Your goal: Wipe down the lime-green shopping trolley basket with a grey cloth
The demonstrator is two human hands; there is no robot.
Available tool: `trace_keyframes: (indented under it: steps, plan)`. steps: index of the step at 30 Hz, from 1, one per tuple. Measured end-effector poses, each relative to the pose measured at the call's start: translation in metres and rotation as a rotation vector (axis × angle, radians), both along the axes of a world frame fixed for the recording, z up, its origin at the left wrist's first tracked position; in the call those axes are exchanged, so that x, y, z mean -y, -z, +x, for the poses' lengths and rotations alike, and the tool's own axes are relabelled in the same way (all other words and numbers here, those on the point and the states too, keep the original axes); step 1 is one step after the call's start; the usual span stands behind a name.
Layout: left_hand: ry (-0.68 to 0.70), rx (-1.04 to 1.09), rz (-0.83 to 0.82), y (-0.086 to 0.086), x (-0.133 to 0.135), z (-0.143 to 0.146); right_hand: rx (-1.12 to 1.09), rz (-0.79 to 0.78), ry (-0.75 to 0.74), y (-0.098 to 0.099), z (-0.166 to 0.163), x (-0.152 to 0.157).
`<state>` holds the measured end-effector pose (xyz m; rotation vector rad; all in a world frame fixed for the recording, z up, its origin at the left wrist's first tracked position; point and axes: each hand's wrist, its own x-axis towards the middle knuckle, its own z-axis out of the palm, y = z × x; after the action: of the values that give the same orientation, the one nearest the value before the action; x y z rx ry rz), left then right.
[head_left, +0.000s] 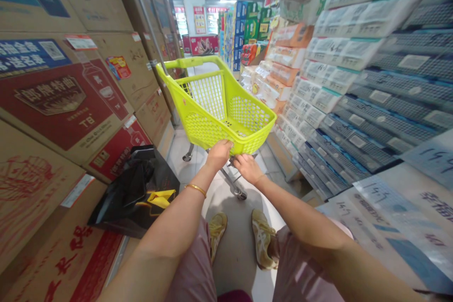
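A lime-green shopping cart (201, 125) with a perforated plastic basket stands in front of me, tilted in view with its handle at the far left. Nothing lies in the basket. My left hand (220, 152) has its fingers closed on the lower front edge of the basket. Just to the right and a little lower, my right hand (247, 167) is closed at the underside of the basket, by the grey metal frame (231, 181). The fingertips of both hands are partly hidden by the cart.
Cardboard cartons (63, 104) are stacked along the left, with a black bag (138, 188) on a low ledge there. Packs of tissue paper (329, 71) and dark packs (389, 99) line the right. My shoes (264, 238) stand on the aisle floor (237, 245) behind the cart wheel (239, 193).
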<state>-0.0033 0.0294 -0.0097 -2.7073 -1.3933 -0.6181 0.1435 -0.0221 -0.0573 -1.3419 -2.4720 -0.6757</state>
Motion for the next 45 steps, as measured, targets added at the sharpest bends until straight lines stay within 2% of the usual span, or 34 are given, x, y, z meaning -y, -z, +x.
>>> trace_keyframes:
  steps: [2,7,10,13,20,23,29,32,35,42,45]
  plan:
    - [0.001,0.001,-0.004,-0.001,0.001,0.000,-0.039,0.039,0.028,-0.009,0.000,-0.001]
    - [-0.002,0.013,-0.024,-0.004,0.003,0.000,-0.179,0.217,0.055,-0.048,0.003,-0.002]
    - [-0.026,0.012,-0.042,-0.004,0.005,0.001,-0.211,0.260,0.055,-0.057,0.004,-0.002]
    - [-0.028,0.006,-0.032,-0.004,0.006,0.001,-0.191,0.251,0.081,-0.047,0.003,-0.001]
    - [-0.027,-0.028,0.014,-0.003,0.006,0.001,-0.030,0.130,0.011,0.000,-0.001,-0.003]
    - [-0.028,-0.027,0.008,-0.003,0.006,0.002,-0.057,0.175,0.011,-0.003,-0.002,-0.005]
    - [-0.024,0.010,-0.023,-0.003,0.006,0.002,-0.184,0.362,0.031,-0.044,-0.002,-0.006]
    - [-0.036,0.016,-0.043,-0.004,0.006,0.002,-0.223,0.381,0.044,-0.050,-0.001,-0.005]
    - [-0.032,0.000,-0.042,-0.005,0.007,0.002,-0.204,0.321,0.063,-0.041,-0.002,-0.006]
    - [-0.022,-0.030,-0.029,-0.004,0.006,0.003,-0.072,0.084,0.007,0.003,-0.003,-0.007]
    - [-0.021,-0.030,-0.016,-0.003,0.004,0.003,-0.063,0.102,0.006,0.003,-0.006,-0.008]
